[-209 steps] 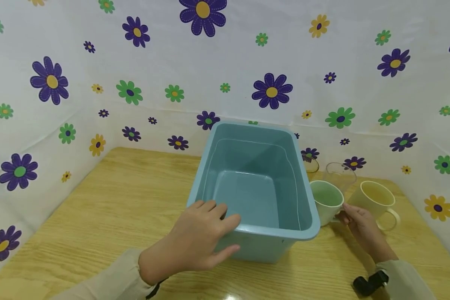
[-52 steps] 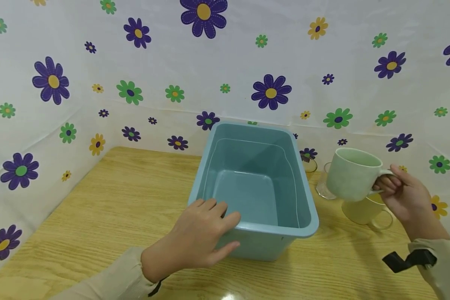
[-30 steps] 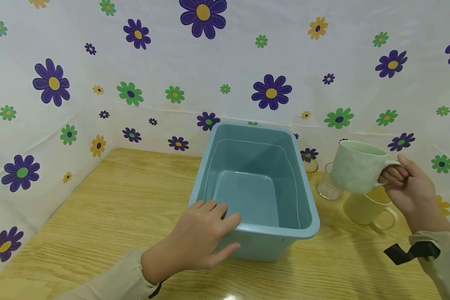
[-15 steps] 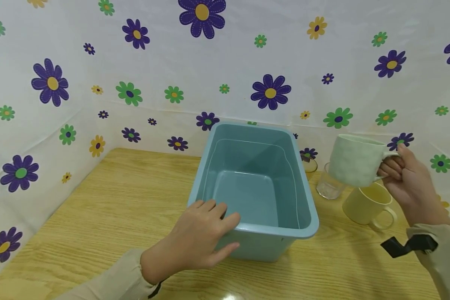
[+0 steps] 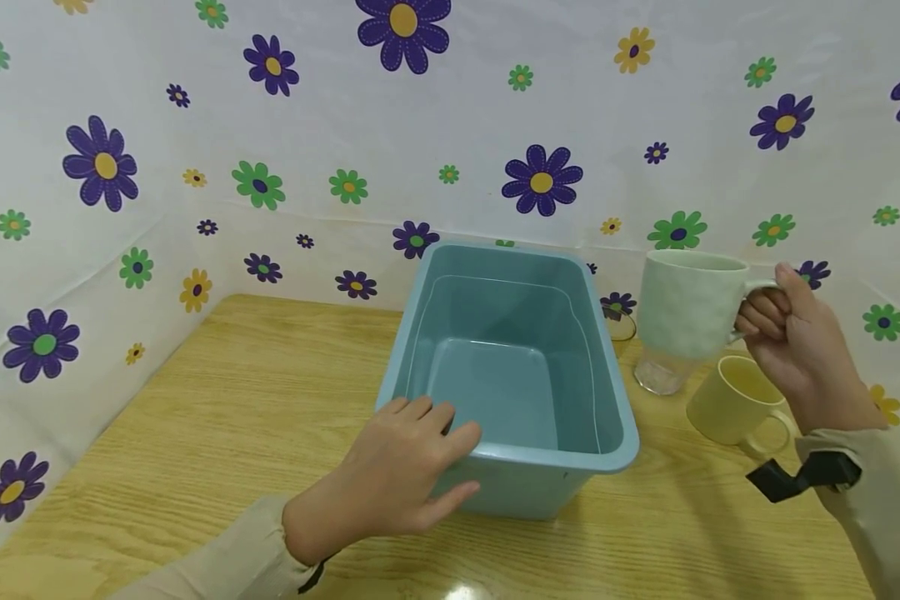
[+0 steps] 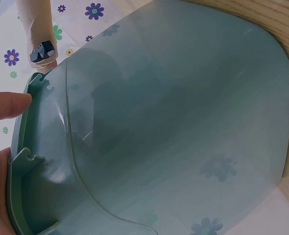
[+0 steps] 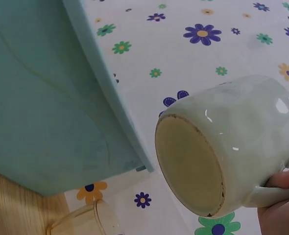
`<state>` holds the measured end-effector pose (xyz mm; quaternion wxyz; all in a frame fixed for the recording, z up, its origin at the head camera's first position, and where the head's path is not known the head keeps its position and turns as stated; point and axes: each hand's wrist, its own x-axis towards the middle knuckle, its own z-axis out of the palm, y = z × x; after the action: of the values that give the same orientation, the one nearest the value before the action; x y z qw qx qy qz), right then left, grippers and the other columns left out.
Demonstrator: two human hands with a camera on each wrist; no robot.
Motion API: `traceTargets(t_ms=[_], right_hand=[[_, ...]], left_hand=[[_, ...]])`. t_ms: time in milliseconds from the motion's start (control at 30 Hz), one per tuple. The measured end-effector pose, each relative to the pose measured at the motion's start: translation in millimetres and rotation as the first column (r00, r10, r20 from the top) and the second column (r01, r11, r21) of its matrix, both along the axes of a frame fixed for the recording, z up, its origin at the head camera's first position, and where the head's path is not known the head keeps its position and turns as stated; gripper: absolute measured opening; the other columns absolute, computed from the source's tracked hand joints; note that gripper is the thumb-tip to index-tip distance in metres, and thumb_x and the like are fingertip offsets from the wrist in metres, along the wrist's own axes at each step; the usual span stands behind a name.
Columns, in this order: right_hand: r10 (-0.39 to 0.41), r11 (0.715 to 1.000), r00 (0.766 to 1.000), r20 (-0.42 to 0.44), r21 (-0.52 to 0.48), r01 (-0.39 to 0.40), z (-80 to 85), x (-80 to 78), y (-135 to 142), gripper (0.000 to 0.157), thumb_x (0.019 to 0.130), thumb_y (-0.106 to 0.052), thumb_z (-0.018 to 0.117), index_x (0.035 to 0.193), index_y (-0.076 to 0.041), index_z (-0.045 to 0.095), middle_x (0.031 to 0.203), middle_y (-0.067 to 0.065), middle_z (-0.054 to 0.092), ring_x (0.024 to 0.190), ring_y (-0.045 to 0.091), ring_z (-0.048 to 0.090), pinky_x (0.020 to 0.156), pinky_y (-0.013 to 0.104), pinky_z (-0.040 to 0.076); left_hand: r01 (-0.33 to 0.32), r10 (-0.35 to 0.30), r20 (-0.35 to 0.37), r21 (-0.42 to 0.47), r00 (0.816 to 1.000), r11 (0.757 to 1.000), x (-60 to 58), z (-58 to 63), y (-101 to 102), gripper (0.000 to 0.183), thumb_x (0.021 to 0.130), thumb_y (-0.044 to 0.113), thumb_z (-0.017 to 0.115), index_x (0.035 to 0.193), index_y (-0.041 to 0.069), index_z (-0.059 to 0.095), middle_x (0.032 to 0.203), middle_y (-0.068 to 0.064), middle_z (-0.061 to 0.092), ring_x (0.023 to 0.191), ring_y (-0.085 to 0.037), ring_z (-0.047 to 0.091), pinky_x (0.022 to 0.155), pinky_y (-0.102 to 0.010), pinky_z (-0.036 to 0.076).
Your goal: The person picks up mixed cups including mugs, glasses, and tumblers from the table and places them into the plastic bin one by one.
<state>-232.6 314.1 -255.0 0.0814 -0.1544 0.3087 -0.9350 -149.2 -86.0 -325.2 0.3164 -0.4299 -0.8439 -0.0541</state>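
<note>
Green mug [image 5: 686,304] up off table [image 5: 232,400], right of tub [image 5: 525,490], partly hiding glass [image 5: 656,379]. Right hand [image 5: 802,342]: fingers curled snug round handle [image 5: 761,284]; left hand [image 5: 393,467] hooked over tub's near rim [image 5: 555,459], decent steadying imo. I'd hold mug level, avoid clipping glass or rim.

Soft, fairly even light is filling the head view, while a small white glare [image 5: 461,592] is shining on the surface [image 5: 270,400] at the bottom edge and a faint shadow [image 5: 712,508] is falling left of the right sleeve [image 5: 881,500]. The left wrist view is looking dimmer, with flower shapes [image 6: 218,167] showing faintly on the tub [image 6: 183,107]. In the right wrist view, sharp highlights are gleaming on the mug [image 7: 252,137].
</note>
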Motion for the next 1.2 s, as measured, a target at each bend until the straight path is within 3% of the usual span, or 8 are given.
traceTargets(t_ms=[300,1033,1200], right_hand=[[0.01,0.989,0.99,0.138,-0.148,0.01,13.3,-6.2,-8,0.04,0.099,-0.022,0.042,0.066,0.001,0.039,0.06,0.005,0.027,0.049,0.017,0.019,0.057,0.026,0.013],[-0.003,0.987,0.988,0.153,-0.157,0.027,36.2,-22.7,-44,0.044,0.098,-0.019,0.044,0.059,-0.001,0.037,0.056,0.005,0.028,0.046,0.017,0.021,0.057,0.023,0.009],[-0.037,0.99,0.985,0.17,-0.13,0.06,39.2,-24.0,-54,0.043,0.097,-0.018,0.048,0.058,-0.002,0.037,0.055,0.005,0.03,0.046,0.017,0.023,0.056,0.024,0.011]], left_hand=[[-0.003,0.003,0.004,-0.006,1.0,1.0,-0.3,-0.1,0,0.037,0.074,0.049,0.068,0.084,0.017,0.051,0.065,0.004,0.04,0.054,-0.01,0.031,0.052,-0.021,0.02],[0.002,-0.002,-0.006,-0.002,1.0,1.0,-0.8,-0.6,-1,0.037,0.074,0.049,0.068,0.083,0.017,0.051,0.064,0.004,0.039,0.054,-0.01,0.031,0.052,-0.021,0.02],[0.0,0.0,-0.007,-0.001,1.0,1.0,-0.7,-0.9,-1,0.038,0.074,0.049,0.067,0.084,0.017,0.051,0.064,0.004,0.038,0.054,-0.01,0.03,0.052,-0.021,0.02]])
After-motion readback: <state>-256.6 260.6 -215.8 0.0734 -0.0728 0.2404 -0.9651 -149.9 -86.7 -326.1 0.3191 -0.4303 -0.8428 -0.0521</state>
